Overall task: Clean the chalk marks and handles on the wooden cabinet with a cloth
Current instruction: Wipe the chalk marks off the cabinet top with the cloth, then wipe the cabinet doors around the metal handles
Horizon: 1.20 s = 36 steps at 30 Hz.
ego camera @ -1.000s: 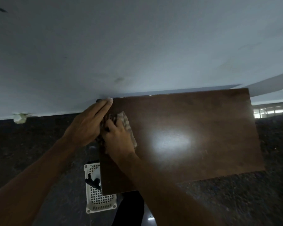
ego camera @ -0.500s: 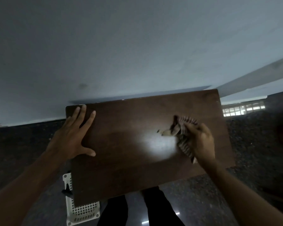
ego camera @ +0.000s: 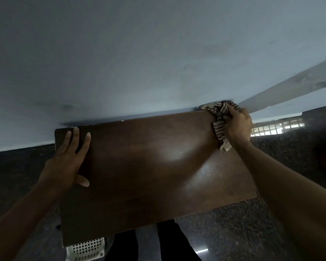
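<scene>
My right hand [ego camera: 237,127] grips the striped cloth [ego camera: 219,117] at the cabinet top's [ego camera: 149,166] one-o'clock corner; my left hand [ego camera: 68,161] lies open, flat at nine o'clock.

I count two hands of mine: my left hand [ego camera: 68,162] lies flat on the left side of the one wooden cabinet [ego camera: 149,166], and my right hand [ego camera: 237,125] grips the one striped cloth [ego camera: 217,117] at the far right corner. There is one white plastic basket [ego camera: 87,249] on the floor near the left, under the cabinet's edge. My two legs [ego camera: 151,243] show near me, below the cabinet top.
</scene>
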{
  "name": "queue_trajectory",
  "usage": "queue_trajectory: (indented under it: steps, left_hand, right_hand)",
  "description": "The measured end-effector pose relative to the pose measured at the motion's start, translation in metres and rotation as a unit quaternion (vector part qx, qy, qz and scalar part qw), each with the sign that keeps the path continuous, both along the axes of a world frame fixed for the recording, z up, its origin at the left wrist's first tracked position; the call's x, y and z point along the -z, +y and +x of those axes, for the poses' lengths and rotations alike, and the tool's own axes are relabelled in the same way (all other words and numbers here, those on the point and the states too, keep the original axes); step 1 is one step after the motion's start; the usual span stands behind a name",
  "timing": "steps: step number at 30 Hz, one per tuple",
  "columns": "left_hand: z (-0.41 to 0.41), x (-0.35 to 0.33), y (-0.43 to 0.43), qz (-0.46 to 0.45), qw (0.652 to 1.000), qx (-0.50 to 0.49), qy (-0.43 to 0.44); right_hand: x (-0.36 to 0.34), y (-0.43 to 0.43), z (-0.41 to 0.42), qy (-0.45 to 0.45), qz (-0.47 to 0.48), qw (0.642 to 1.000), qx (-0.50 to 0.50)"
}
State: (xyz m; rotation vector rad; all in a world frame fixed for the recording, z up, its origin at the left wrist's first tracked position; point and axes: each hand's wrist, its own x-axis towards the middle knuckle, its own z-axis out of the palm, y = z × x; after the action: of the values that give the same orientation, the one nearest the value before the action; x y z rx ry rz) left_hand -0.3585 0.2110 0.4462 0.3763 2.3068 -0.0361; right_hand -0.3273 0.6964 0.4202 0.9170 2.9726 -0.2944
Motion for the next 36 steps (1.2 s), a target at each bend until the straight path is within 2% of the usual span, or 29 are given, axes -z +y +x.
queue_trajectory:
  steps: [4, 7, 9, 11, 14, 16, 18, 20, 22, 24, 28, 31, 34, 36]
  left_hand:
    - [0.004, -0.006, 0.005, -0.005, 1.0, -0.019, 0.012]
    - [0.007, -0.011, 0.009, -0.005, 0.999, -0.028, 0.025]
    - [0.009, -0.012, 0.01, -0.005, 0.998, -0.043, 0.036]
    - [0.011, -0.012, 0.01, 0.005, 0.998, -0.059, 0.038]
    - [0.017, -0.01, 0.004, 0.028, 0.995, -0.078, 0.052]
    - [0.024, -0.006, -0.001, 0.035, 0.992, -0.094, 0.074]
    - [0.033, -0.003, -0.005, 0.046, 0.989, -0.106, 0.095]
    - [0.044, -0.001, -0.006, 0.052, 0.984, -0.115, 0.122]
    - [0.054, -0.001, -0.004, 0.055, 0.979, -0.123, 0.152]
    - [0.063, -0.001, 0.002, 0.065, 0.974, -0.121, 0.179]
    - [0.074, -0.003, 0.012, 0.055, 0.97, -0.079, 0.221]
    - [0.084, -0.001, 0.018, 0.072, 0.96, -0.058, 0.265]
    - [0.11, 0.01, 0.024, 0.117, 0.951, -0.069, 0.278]
    - [0.136, 0.023, 0.028, 0.19, 0.935, -0.105, 0.282]
  right_hand:
    - [-0.005, 0.008, 0.045, 0.008, -0.032, 0.998, -0.052]
    - [-0.011, -0.003, 0.099, 0.022, -0.126, 0.992, -0.002]
    - [-0.01, -0.015, 0.139, 0.014, -0.125, 0.992, 0.003]
    - [-0.004, -0.03, 0.17, 0.028, -0.18, 0.983, 0.036]
    - [0.001, -0.063, 0.19, 0.047, -0.179, 0.982, 0.021]
    - [0.004, -0.087, 0.196, 0.075, -0.213, 0.973, 0.039]
    - [0.007, -0.109, 0.197, 0.041, -0.177, 0.983, -0.012]
    - [0.002, -0.136, 0.194, -0.004, -0.187, 0.978, -0.091]
    - [-0.001, -0.16, 0.195, 0.002, -0.195, 0.971, -0.14]
    - [-0.003, -0.182, 0.197, -0.016, -0.149, 0.969, -0.197]
    - [0.0, -0.201, 0.197, -0.035, -0.113, 0.975, -0.191]
    - [0.006, -0.201, 0.202, -0.005, -0.165, 0.973, -0.162]
    - [0.011, -0.203, 0.201, 0.004, -0.117, 0.976, -0.184]
    - [0.012, -0.21, 0.198, 0.024, -0.133, 0.976, -0.17]
